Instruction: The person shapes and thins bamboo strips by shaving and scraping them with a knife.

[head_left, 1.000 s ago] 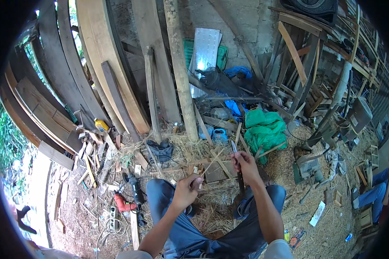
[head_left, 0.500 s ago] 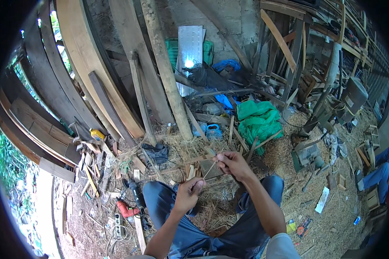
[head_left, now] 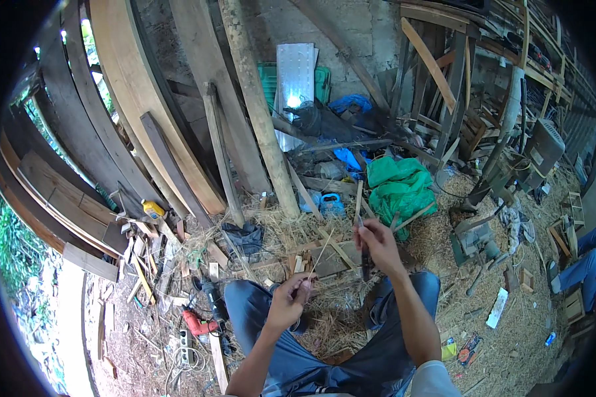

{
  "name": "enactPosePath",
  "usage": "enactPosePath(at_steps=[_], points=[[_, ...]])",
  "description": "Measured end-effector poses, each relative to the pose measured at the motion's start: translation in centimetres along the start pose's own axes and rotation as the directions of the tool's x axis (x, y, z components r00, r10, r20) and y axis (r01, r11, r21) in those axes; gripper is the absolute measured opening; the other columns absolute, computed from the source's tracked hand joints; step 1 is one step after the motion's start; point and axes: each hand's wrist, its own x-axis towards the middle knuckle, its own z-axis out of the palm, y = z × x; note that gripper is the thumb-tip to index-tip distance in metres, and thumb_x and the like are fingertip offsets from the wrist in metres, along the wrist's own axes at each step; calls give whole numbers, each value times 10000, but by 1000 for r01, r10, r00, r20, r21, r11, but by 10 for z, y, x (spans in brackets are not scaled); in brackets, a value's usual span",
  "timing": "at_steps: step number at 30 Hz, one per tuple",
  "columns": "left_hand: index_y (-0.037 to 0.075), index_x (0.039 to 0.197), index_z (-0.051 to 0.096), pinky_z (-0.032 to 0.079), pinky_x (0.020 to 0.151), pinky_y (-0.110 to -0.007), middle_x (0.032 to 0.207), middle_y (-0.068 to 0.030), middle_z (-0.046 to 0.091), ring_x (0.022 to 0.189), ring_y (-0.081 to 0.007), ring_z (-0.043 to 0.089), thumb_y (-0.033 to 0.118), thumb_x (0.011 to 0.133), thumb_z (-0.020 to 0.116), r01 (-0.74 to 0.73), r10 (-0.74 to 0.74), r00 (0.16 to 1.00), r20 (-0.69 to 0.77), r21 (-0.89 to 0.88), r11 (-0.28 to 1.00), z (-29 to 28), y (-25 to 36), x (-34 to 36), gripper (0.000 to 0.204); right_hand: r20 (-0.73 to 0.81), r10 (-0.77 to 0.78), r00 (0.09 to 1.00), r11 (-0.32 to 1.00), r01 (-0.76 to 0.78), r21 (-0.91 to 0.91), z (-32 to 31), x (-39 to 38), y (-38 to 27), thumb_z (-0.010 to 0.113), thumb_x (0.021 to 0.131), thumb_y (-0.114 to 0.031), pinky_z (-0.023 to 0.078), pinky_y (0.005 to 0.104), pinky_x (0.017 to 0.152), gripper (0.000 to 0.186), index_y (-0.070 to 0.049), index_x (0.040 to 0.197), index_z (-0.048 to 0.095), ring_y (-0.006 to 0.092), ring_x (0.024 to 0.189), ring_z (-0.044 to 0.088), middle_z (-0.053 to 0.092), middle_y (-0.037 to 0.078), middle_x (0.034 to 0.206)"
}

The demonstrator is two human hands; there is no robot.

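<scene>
My left hand is closed in a pinch round the lower end of a thin wooden stick. The stick slants up and to the right, its upper tip free. To the right, my right hand is closed on a slim, dark knife-like tool, which hangs nearly upright below the fingers; its exact kind is unclear. The two hands are apart, above the ground in front of my knees. Behind them lie short wood offcuts.
Left of my leg lie a red and black power drill and a white power strip. Ahead are a green plastic sheet and a wooden pole. Shavings cover the ground. Another person's leg shows far right.
My right hand has drawn away from the stick to the right, and the dark tool now shows in it. My left hand still keeps hold of the stick.
</scene>
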Motion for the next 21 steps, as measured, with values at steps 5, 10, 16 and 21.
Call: enactPosePath(at_steps=[5, 10, 16, 21], points=[[46, 1117, 557, 327, 507, -195, 695, 21, 496, 573, -34, 382, 164, 966, 495, 147, -142, 989, 43, -176, 973, -1, -4, 0, 201, 98, -425, 900, 846, 433, -312, 6, 3, 3, 504, 942, -148, 388, 216, 570, 191, 14, 987, 595, 59, 625, 486, 536, 4, 689], [38, 1071, 558, 403, 616, -217, 713, 12, 505, 648, -68, 459, 152, 974, 476, 4, -3, 998, -59, 16, 1000, 8, 9, 9, 171, 145, -136, 980, 990, 138, -3, 27, -14, -10, 529, 936, -123, 380, 209, 537, 187, -16, 1086, 565, 58, 613, 474, 526, 2, 682], [73, 1098, 564, 287, 475, -195, 647, 52, 417, 519, -26, 340, 187, 982, 462, 122, -116, 992, 42, -193, 974, 15, 0, 16, 192, 310, 161, 937, 971, -206, 118, 38, -21, -20, 566, 924, -136, 297, 193, 454, 264, -54, 1172, 525, 31, 532, 410, 557, 3, 685], [51, 1032, 585, 284, 474, -196, 658, 42, 450, 526, -24, 357, 201, 979, 472, 3, -3, 998, 61, -4, 1000, 20, 0, 15, 195, 360, 245, 900, 932, -321, 170, 32, -18, -16, 620, 896, -174, 268, 185, 449, 187, -40, 1024, 589, 20, 526, 420, 570, -15, 679]])
